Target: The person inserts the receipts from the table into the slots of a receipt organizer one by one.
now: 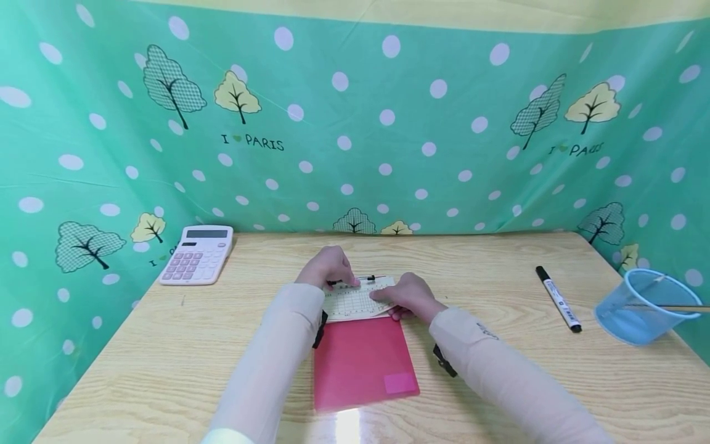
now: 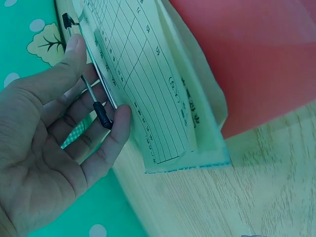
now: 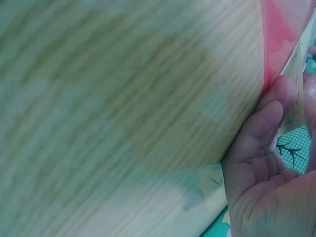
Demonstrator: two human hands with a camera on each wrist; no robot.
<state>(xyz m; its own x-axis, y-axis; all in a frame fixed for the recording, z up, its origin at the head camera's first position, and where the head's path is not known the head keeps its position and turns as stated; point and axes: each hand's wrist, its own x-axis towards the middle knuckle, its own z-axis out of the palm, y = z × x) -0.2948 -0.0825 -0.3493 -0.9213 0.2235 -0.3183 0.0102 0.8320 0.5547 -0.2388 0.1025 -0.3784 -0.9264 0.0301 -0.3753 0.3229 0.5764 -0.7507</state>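
A small stack of printed paper forms [image 1: 349, 304] lies over the top part of a red folder [image 1: 357, 357]. Along the forms' far edge runs a thin metal clip bar with black end pieces [image 2: 102, 115]. My left hand [image 1: 328, 269] holds this bar, its thumb at the rod and the other fingers behind it in the left wrist view. At the right side of the stack my right hand [image 1: 413, 297] pinches the forms, thumb on top and fingers beneath. In the right wrist view, the right hand [image 3: 261, 173] partly hides the paper [image 3: 295, 114].
A white and pink calculator [image 1: 198, 255] lies at the back left of the wooden table [image 1: 477, 265]. To the right are a black-capped marker [image 1: 559, 300] and a blue mesh pen cup [image 1: 638, 308], tilted in view, holding a pencil-like stick. A green dotted cloth [image 1: 355, 123] hangs around the back and sides.
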